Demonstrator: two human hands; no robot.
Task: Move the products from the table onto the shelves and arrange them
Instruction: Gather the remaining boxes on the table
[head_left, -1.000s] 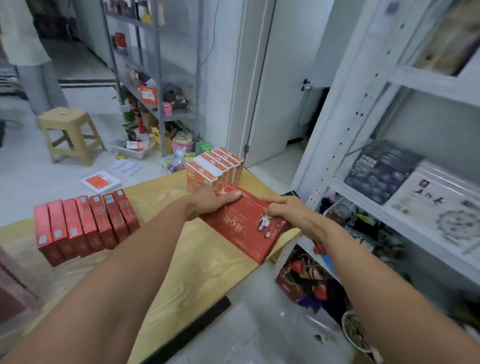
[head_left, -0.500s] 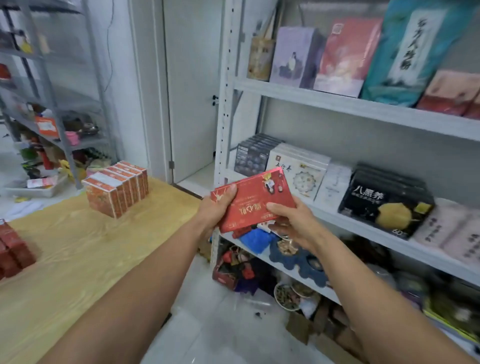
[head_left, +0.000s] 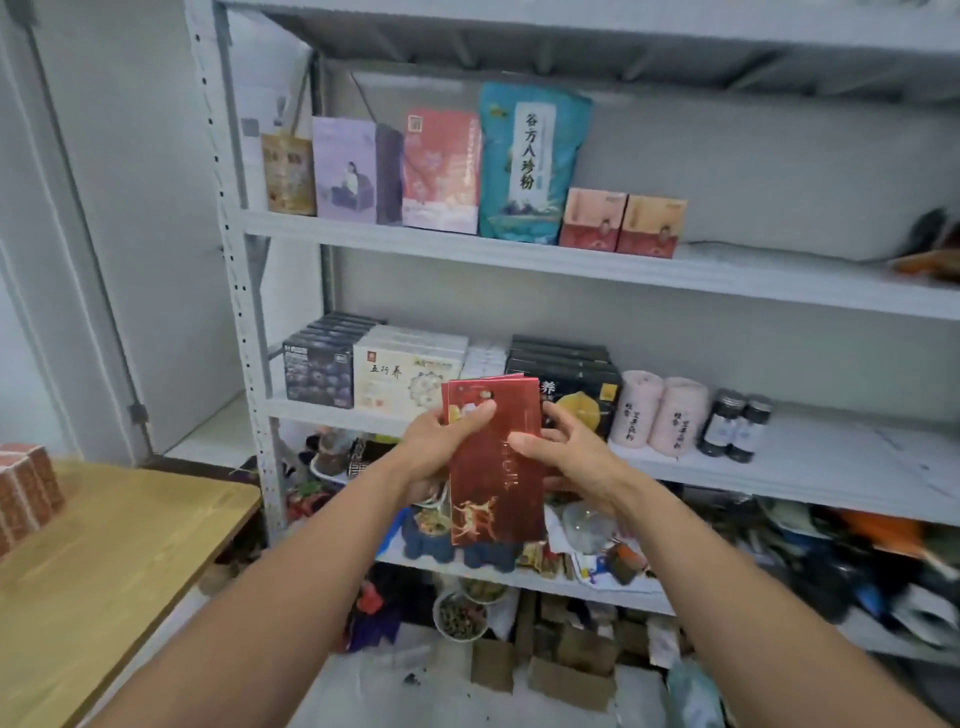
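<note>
- flat dark-red cardboard box (head_left: 493, 467): gold horse figures near its lower end
- tall teal bag (head_left: 524, 166): white label, black characters
- pale-pink cylindrical rolls (head_left: 641, 410): dark writing
- wooden desk (head_left: 104, 571): yellow, grained
- metal shelves (head_left: 519, 260): white
- black boxes (head_left: 563, 364): yellow fruit picture

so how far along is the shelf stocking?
Done: boxed products line the middle shelf. In hand: left hand and right hand grip one red box upright before the shelves, not yet placed. Left: stacked boxes on the table.
</note>
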